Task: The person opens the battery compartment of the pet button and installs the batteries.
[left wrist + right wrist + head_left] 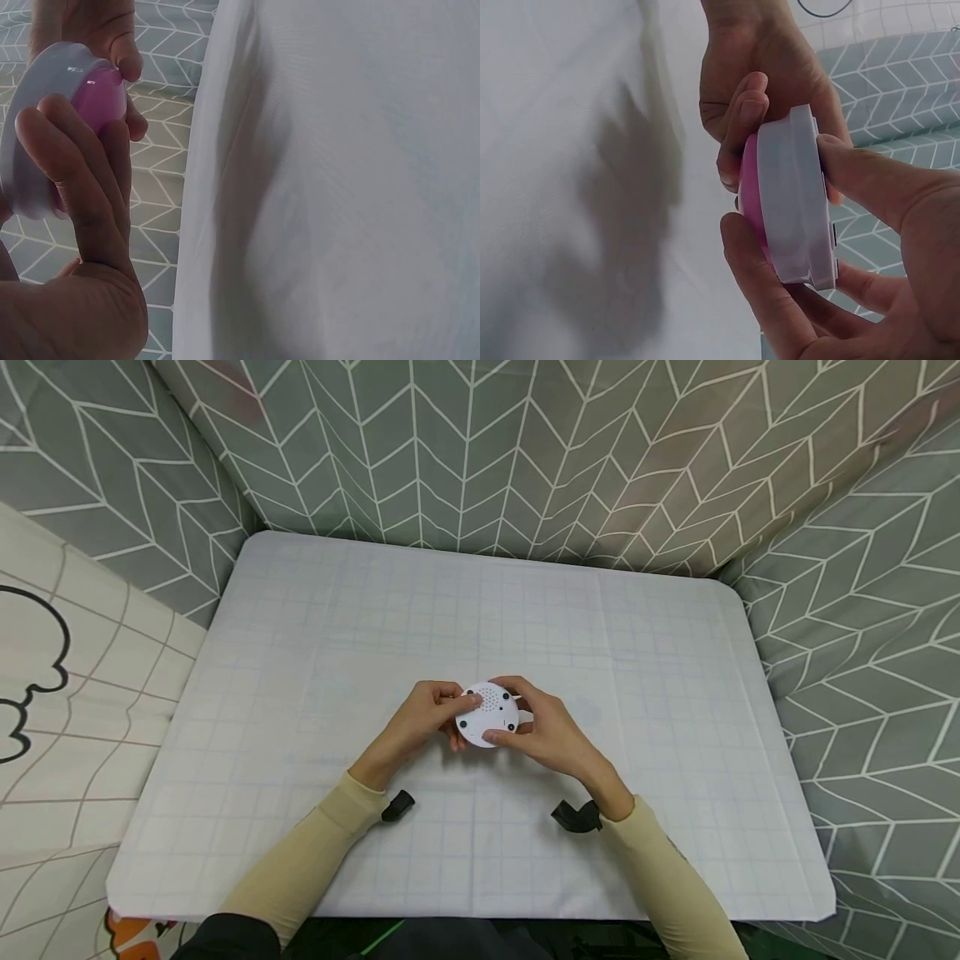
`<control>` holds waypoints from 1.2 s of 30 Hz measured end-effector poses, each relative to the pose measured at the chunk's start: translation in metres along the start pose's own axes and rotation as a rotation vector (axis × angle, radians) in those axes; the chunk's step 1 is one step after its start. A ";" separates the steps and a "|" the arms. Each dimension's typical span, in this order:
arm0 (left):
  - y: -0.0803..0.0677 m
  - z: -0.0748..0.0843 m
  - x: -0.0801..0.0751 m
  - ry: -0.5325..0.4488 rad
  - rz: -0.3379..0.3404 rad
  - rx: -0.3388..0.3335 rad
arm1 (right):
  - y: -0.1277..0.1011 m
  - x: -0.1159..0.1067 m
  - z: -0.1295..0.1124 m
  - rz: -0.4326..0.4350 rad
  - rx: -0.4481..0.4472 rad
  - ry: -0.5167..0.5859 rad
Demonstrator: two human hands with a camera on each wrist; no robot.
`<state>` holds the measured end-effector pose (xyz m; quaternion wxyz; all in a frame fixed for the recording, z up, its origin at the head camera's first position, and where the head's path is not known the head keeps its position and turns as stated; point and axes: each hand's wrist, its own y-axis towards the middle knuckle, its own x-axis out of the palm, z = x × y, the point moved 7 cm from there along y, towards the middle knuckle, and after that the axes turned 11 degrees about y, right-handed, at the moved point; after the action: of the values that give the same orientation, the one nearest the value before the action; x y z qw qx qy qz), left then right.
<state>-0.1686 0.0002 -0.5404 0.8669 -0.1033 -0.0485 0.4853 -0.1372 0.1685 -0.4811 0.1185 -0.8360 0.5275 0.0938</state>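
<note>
A round white device with a pink dome is held between both hands above the table. Its flat side, with small holes and dark round feet, faces up in the head view. The pink dome points downward, below the white body. My left hand grips the left edge, thumb on the flat side and fingers under the dome. On the opposite edge my right hand pinches the device, its thumb on the flat face near the rim. In the left wrist view, fingers cover part of the pink dome.
A white cloth with a faint grid covers the table. Grey patterned curtains hang behind it and at the right. A dark strap end sticks out by the left wrist, and another strap piece by the right.
</note>
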 end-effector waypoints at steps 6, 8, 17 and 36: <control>0.000 -0.001 0.000 0.005 -0.003 -0.004 | 0.001 0.000 -0.002 0.009 -0.052 -0.132; 0.000 -0.001 0.000 0.004 -0.009 -0.007 | 0.001 0.000 -0.004 0.013 -0.078 -0.196; 0.000 0.000 0.001 0.008 -0.023 -0.005 | 0.002 0.007 -0.013 0.004 -0.184 -0.344; 0.002 -0.001 0.000 0.006 -0.045 0.007 | 0.004 0.004 -0.020 0.113 -0.248 -0.426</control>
<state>-0.1699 0.0011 -0.5415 0.8782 -0.1004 -0.0463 0.4654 -0.1382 0.1580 -0.4638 0.1182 -0.7748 0.5208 0.3384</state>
